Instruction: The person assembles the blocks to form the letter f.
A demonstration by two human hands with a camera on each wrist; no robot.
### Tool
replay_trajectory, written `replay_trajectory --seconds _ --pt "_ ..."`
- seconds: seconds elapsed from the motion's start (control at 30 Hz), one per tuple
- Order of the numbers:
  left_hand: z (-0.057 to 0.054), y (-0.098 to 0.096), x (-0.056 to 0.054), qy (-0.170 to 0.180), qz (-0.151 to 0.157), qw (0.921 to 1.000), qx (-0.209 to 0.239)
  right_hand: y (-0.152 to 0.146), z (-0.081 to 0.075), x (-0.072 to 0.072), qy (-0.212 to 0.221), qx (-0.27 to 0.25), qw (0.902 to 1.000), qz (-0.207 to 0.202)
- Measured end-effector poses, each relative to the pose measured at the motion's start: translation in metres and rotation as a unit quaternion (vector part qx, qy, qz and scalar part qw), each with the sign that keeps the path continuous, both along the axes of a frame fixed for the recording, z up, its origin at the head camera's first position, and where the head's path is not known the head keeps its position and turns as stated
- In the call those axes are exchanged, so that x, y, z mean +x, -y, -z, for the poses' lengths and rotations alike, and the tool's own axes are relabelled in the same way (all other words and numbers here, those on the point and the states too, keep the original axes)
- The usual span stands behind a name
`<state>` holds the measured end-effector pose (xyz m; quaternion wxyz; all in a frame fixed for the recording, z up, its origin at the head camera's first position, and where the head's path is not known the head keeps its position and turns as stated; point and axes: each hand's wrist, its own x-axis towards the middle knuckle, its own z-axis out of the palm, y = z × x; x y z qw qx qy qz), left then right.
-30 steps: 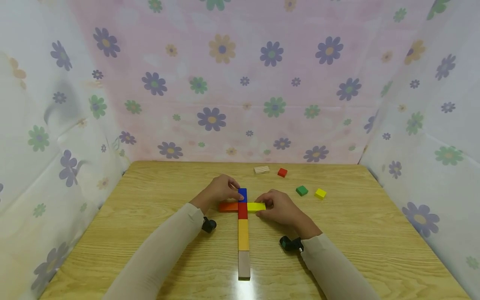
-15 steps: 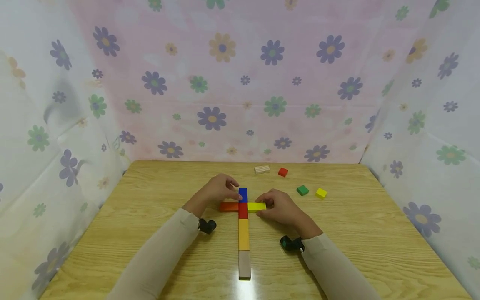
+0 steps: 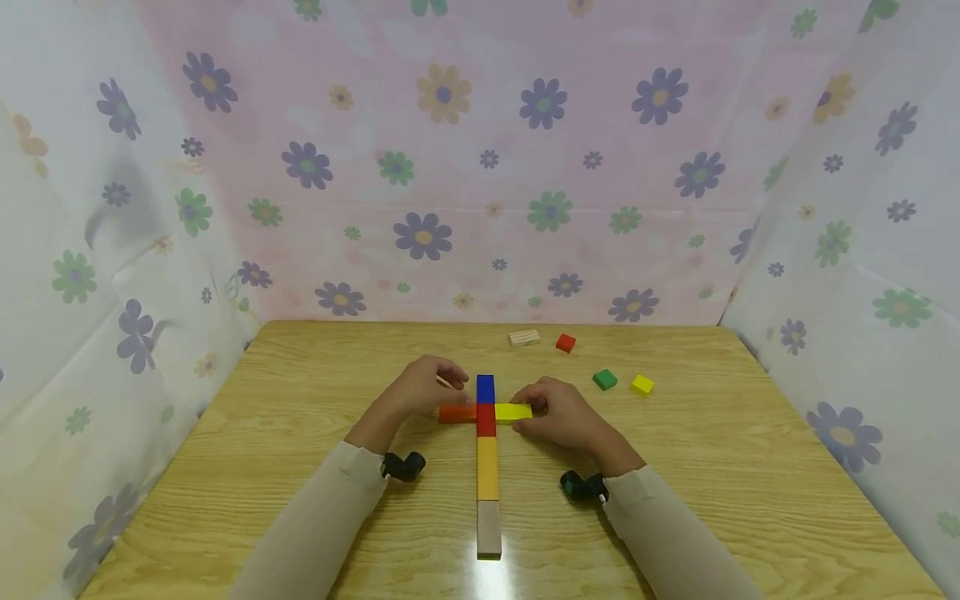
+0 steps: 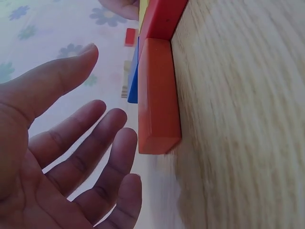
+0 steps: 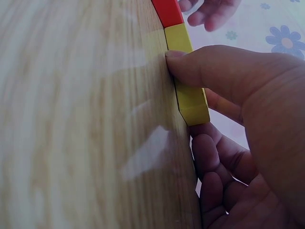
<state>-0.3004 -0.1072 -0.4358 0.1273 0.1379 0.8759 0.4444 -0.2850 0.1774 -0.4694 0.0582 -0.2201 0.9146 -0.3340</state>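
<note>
Flat toy blocks lie in a cross on the table. Blue (image 3: 485,388) is at the far end, a red block (image 3: 486,422) at the crossing, then an amber length (image 3: 487,468) and a greyish-tan block (image 3: 489,529) nearest me. An orange block (image 4: 159,95) forms the left arm and a yellow block (image 5: 193,102) the right. My left hand (image 3: 422,390) hovers just left of the blue block and over the orange one, fingers relaxed and holding nothing. With thumb and fingers my right hand (image 3: 558,414) pinches the yellow block, whose near side shows in the right wrist view.
Farther back on the wooden table (image 3: 337,350) lie a plain wood block (image 3: 523,337), a small red block (image 3: 566,342), a green block (image 3: 604,379) and a small yellow block (image 3: 642,385). Flower-print cloth (image 3: 487,192) encloses the back and sides.
My left hand has let go of the blue block and drawn back to the left, its fingers loosening. The right hand keeps its hold on the yellow block.
</note>
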Motion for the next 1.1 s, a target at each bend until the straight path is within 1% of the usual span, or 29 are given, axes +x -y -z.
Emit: replay_trajectory --seconds 0.13,0.23,0.37,0.5,0.63,0.73,0.9,1.1 --pt "0.001 0.006 0.006 -0.002 -0.005 1.0000 0.003 0.001 -0.001 0.000 -0.002 0.003 1.0000 -0.001" --pt "-0.001 0.011 0.011 -0.002 -0.012 0.9999 0.007 0.002 -0.002 0.001 -0.003 0.004 1.0000 -0.003" --pt "-0.004 0.014 0.015 -0.004 -0.024 0.9997 0.006 0.003 -0.003 0.001 -0.005 0.003 1.0000 -0.005" --pt "-0.005 0.013 0.016 0.003 -0.021 0.9997 0.011 0.002 -0.002 0.000 -0.007 0.001 1.0000 -0.003" --pt "0.001 0.012 0.014 0.009 -0.010 0.9998 0.016 0.001 -0.002 0.001 -0.002 0.006 1.0000 0.006" --pt "0.005 0.011 0.013 0.015 -0.010 0.9997 0.014 0.000 -0.002 0.001 0.002 0.007 0.9999 0.007" --pt "0.008 0.010 0.012 0.029 -0.008 0.9994 0.016 0.001 -0.002 0.001 -0.002 0.005 1.0000 0.002" --pt "0.011 0.010 0.013 0.041 -0.002 0.9991 -0.001 0.002 -0.002 0.002 0.005 0.002 1.0000 0.006"
